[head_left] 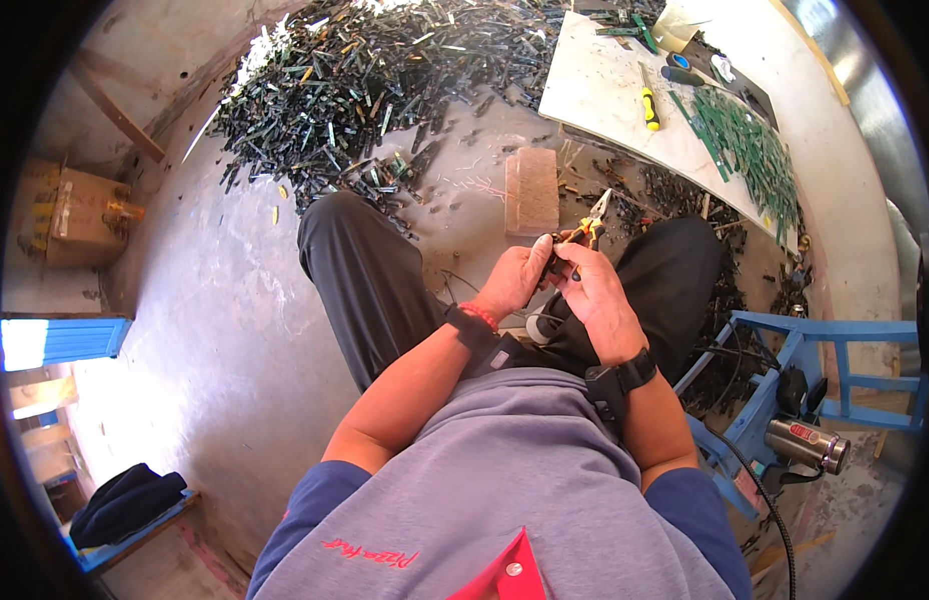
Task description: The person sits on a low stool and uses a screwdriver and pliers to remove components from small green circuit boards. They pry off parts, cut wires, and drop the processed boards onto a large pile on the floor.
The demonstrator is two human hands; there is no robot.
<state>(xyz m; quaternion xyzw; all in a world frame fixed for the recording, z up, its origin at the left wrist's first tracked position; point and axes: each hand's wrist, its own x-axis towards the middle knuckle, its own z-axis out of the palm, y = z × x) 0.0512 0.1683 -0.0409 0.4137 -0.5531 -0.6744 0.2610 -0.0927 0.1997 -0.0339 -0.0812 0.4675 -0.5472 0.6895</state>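
Observation:
My hands meet in front of my knees. My right hand [597, 292] is closed around yellow-and-black long-nose pliers [596, 212], whose metal jaws point up and away from me. Close against it, my left hand [514, 278] pinches a small dark piece [555, 264] between thumb and fingers. Most of that piece is hidden by the fingers, so its kind does not show. Just beyond the hands, a reddish-brown brick [532, 190] lies on the floor.
A large heap of dark strips [354, 100] spreads ahead. At the right, a white board [604, 85] bears a yellow-handled screwdriver [650, 108] and many green strips [749, 150]. A blue stool [749, 440] with a steel flask [799, 442] stands near my right. A cardboard box [89, 215] sits far left.

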